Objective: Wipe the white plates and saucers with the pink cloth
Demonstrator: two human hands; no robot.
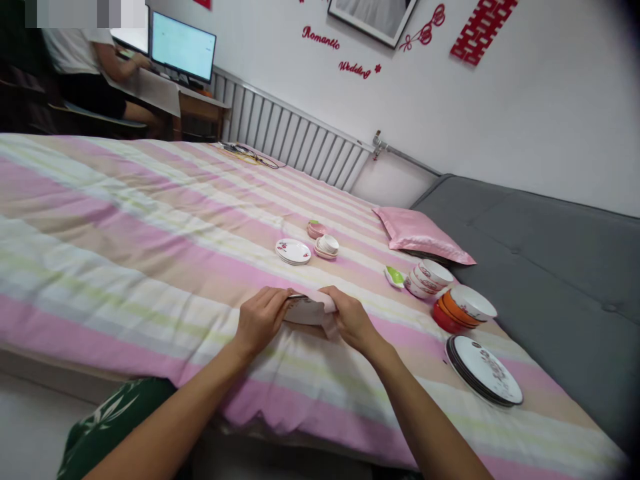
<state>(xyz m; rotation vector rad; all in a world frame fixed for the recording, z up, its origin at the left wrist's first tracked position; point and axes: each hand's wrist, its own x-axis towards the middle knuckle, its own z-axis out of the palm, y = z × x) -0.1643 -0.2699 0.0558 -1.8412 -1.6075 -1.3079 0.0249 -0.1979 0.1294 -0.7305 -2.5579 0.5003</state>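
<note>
My left hand [261, 320] grips the left edge of a white plate [304, 311] that has a dark rim and a printed pattern. The plate is held tilted just over the near side of the bed. My right hand [354, 319] is closed on a pale, thin cloth or tissue [329, 305] pressed to the plate's right edge. Beyond my hands lie a small stack of flowered plates [293, 251], small white bowls [327, 245] and a pink bowl [317, 230].
The striped bedspread [150, 227] spreads under everything. On the right are patterned bowls [425, 280], orange and red bowls [455, 313], dark-rimmed plates [487, 370] and a green leaf-shaped dish [395, 277]. A pink pillow [425, 233] leans by the grey headboard [540, 247]. A person [85, 60] sits at a desk.
</note>
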